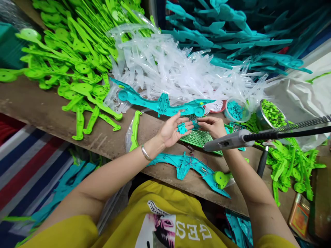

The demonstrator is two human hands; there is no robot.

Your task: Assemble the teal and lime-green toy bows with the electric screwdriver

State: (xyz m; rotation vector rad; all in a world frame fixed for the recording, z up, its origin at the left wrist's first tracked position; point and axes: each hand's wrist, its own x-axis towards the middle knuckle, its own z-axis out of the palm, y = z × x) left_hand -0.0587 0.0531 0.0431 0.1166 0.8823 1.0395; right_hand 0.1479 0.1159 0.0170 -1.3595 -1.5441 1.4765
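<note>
Palm up and slightly cupped, my left hand point(169, 132) holds several small teal plastic pieces point(182, 128). Close to its fingertips, my right hand point(213, 126) is closed, its fingers pinching a small teal plastic piece point(196, 124). Both hands are over a green perforated basket point(200, 138), partly hidden by them. Just beyond lies a long teal bow-shaped plastic shell point(144, 100) with a ribbed middle. Nearer my body rests a second teal bow-shaped shell point(172, 160), with thin wires, a small metal part and a lime-green round part point(221, 179) at its right end.
A corded grey electric screwdriver point(227, 140) hangs over my right forearm. Heaps of lime-green parts point(82, 69), clear plastic parts point(165, 62) and teal shells point(232, 34) fill the back. A tub of teal pieces point(236, 109) and a metal bowl of green pieces point(272, 113) stand at right.
</note>
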